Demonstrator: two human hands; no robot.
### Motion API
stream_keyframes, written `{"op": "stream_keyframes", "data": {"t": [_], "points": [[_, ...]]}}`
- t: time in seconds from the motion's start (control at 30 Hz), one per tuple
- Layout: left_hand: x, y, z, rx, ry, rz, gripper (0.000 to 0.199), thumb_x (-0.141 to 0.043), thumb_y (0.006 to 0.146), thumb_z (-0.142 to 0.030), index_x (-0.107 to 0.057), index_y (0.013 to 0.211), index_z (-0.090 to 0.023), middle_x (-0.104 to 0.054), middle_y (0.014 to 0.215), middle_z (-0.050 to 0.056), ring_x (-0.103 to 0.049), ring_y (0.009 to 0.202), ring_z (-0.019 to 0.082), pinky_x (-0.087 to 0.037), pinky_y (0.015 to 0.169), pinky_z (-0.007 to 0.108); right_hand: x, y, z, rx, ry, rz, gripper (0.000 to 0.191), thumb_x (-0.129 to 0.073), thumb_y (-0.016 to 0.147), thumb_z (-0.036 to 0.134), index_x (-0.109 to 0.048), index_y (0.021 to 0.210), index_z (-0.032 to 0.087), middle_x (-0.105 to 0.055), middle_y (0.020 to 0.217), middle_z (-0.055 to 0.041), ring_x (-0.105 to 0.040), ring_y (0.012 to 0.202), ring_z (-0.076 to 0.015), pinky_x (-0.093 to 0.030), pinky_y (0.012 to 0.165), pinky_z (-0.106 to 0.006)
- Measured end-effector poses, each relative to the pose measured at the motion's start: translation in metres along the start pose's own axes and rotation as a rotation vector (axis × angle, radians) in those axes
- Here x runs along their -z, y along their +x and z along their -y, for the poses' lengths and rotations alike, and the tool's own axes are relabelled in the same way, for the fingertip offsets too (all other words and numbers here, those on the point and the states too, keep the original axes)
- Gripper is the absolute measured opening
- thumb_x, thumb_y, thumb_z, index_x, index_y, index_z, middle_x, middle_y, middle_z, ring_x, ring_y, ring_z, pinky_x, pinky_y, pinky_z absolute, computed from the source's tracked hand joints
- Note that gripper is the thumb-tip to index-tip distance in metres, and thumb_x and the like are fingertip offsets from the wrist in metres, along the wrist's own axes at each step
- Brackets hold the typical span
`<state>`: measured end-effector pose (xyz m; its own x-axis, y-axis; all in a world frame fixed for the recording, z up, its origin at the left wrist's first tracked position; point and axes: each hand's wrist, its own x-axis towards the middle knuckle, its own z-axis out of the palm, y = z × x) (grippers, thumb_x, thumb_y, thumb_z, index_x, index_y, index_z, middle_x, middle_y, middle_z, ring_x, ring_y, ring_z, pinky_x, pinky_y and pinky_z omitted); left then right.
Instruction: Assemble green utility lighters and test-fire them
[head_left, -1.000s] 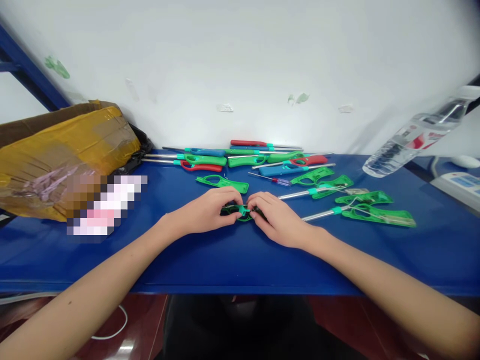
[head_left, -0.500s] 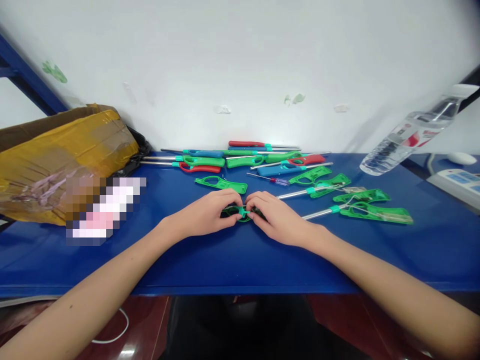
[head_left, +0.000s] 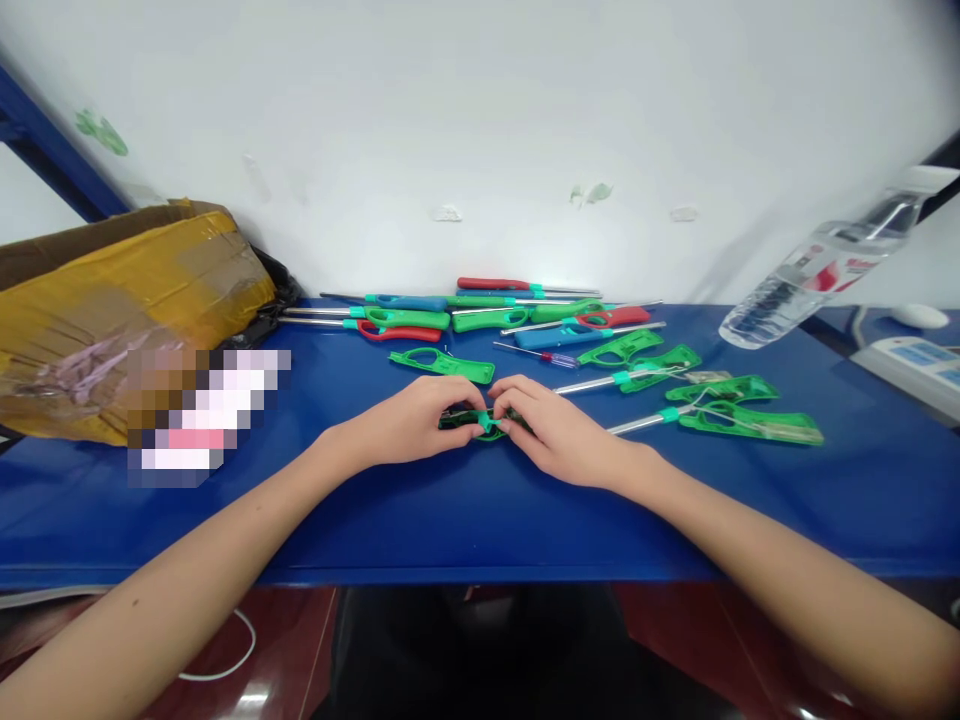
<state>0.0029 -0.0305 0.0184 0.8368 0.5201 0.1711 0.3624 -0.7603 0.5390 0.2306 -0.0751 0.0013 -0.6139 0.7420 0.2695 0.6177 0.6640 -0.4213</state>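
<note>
Pinches a small, smooth teal plastic piece [head_left: 487, 421] with left hand [head_left: 429, 420] and right hand [head_left: 553, 430], at a hollow green plastic shell [head_left: 493, 434] over the glossy blue table [head_left: 487, 530], set lengthwise roughly left to right, with pointing end hidden from view.

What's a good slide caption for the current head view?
Left hand and right hand at a small teal part, a green lighter shell half lying beyond.
</note>
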Motion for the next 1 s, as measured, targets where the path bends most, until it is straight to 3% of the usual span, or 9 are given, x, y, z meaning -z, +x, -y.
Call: {"op": "stream_keyframes", "data": {"t": [0.27, 0.63, 0.83, 1.0], "points": [[-0.0009, -0.0008, 0.0003, 0.008, -0.014, 0.003, 0.014, -0.057, 0.093, -0.028, -0.063, 0.101, -0.018, -0.066, 0.098, 0.004, -0.061, 0.087, 0.017, -0.046, 0.078, 0.028, 0.0006, 0.0029, 0.0016, 0.072, -0.086, 0.026, 0.010, -0.045, 0.097, 0.016, -0.054, 0.099, 0.019, -0.061, 0.114, -0.0131, -0.060, 0.105, -0.0262, -0.052, 0.089, -0.045], [-0.0011, -0.0013, -0.0001, 0.031, 0.013, -0.022, 0.016, -0.056, 0.092, -0.030, -0.063, 0.103, -0.020, -0.068, 0.098, 0.003, -0.062, 0.086, 0.016, -0.047, 0.077, 0.028, -0.0029, 0.0016, -0.0020, 0.034, -0.055, -0.016, 0.011, -0.049, 0.095, 0.017, -0.058, 0.101, 0.019, -0.063, 0.113, -0.0121, -0.061, 0.105, -0.0252, -0.052, 0.090, -0.044], [-0.0011, -0.0009, -0.0017, 0.011, 0.013, -0.003, 0.014, -0.058, 0.091, -0.026, -0.064, 0.102, -0.019, -0.066, 0.101, 0.005, -0.062, 0.089, 0.017, -0.048, 0.080, 0.029, 0.0037, 0.0015, -0.0043, 0.079, -0.009, -0.008, 0.014, -0.052, 0.095, 0.022, -0.065, 0.101, 0.020, -0.063, 0.111, -0.0113, -0.061, 0.104, -0.0240, -0.054, 0.090, -0.041], [-0.0029, -0.0003, 0.0000, -0.021, 0.003, -0.030, 0.014, -0.059, 0.091, -0.026, -0.064, 0.102, -0.018, -0.065, 0.110, 0.007, -0.062, 0.099, 0.019, -0.049, 0.088, 0.030, 0.0027, 0.0041, -0.0020, 0.073, -0.065, 0.036, 0.012, -0.049, 0.096, 0.018, -0.061, 0.098, 0.018, -0.063, 0.113, -0.0133, -0.061, 0.107, -0.0264, -0.052, 0.092, -0.045]]}}
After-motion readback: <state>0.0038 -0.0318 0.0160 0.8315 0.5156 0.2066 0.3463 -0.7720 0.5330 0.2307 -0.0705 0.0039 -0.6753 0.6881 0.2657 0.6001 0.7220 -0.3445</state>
